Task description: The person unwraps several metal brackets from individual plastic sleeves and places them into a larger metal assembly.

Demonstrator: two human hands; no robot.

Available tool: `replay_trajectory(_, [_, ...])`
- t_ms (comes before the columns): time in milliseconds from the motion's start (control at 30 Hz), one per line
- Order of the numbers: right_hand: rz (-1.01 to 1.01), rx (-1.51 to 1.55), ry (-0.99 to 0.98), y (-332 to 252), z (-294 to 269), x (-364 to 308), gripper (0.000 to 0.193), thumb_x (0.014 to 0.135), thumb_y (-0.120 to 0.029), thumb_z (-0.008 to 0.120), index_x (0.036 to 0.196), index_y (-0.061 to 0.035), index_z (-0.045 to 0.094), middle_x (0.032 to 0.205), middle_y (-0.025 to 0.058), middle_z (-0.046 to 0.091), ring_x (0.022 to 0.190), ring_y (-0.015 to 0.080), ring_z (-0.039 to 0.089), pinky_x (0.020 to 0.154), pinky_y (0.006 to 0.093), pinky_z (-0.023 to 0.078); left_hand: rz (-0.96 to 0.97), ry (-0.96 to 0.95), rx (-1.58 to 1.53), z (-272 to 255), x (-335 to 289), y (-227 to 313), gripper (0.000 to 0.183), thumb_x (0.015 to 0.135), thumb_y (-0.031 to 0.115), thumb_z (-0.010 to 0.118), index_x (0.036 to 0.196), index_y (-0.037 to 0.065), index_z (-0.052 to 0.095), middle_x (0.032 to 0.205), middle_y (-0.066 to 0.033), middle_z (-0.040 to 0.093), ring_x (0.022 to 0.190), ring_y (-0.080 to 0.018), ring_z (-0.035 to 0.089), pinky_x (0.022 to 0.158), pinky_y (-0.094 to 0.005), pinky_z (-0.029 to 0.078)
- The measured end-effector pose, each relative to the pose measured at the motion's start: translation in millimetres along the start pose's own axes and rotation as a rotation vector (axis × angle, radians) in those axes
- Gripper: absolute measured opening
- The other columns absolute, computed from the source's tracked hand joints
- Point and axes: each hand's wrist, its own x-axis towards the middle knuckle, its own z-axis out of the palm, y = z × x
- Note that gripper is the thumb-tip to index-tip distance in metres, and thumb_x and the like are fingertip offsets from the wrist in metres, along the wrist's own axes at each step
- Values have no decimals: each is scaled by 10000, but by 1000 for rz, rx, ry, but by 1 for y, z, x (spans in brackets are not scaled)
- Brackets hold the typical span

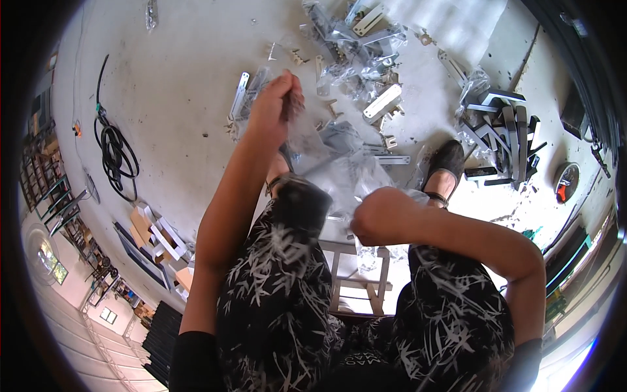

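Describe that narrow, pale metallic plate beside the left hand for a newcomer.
Over the pale grey floor, find the bare left hand. Just to its left lies the narrow, pale metallic plate, apart from the similar plates scattered to the hand's right.

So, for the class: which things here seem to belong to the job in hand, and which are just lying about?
Probably in the job:
clear plastic at the left hand
pale metal plates
bagged metal parts
perhaps the dark bars at right

Probably just lying about:
coiled black cable
brown cardboard at left
round object at far right
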Motion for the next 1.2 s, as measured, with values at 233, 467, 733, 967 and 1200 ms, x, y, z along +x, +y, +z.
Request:
replay_trajectory(233, [122,247,-514,12,26,-50,213,734,-284,604,731,-72,625,657,113,586,633,289,595,602,420,458,-36,22,-360,-78,26,35,261,977,284,409,804,108,494,612,21,426,580,-114,402,544,-272,380])
replay_trajectory(467, [286,509,406,61,12,-35,109,743,-152,632,763,-68,565,742,65,594,641,179,552,614,321,451,-77,-228,-449,-55,-6,42,248,973,286,413,789,134,484,606,61,376,576,-101,367,531,-274,317])
replay_trajectory(733, [429,1278,665,60,-40,-22,385,872,-231,617,1184,-40,497,732,25,574,601,63,470,550,211,396,-280,-642,-451,31,-50,22,296,990,267,353,746,114,423,605,63,315,553,-82,299,519,-217,301])
replay_trajectory(967, [370,1001,619,54,-39,-17,553,797,-276,693,1270,-76,487,662,3,527,614,64,478,557,227,396,-370,-961,-99,71,-72,-5,399,980,330,381,639,125,411,543,62,309,499,-72,266,491,-228,233])
replay_trajectory(1200, [482,616,777,56,-27,-13,234,774,-251,683,860,-33,670,690,102,638,612,207,613,584,344,470,-413,-949,23,66,-78,5,401,972,339,399,646,107,412,570,49,313,504,-72,261,479,-235,217])
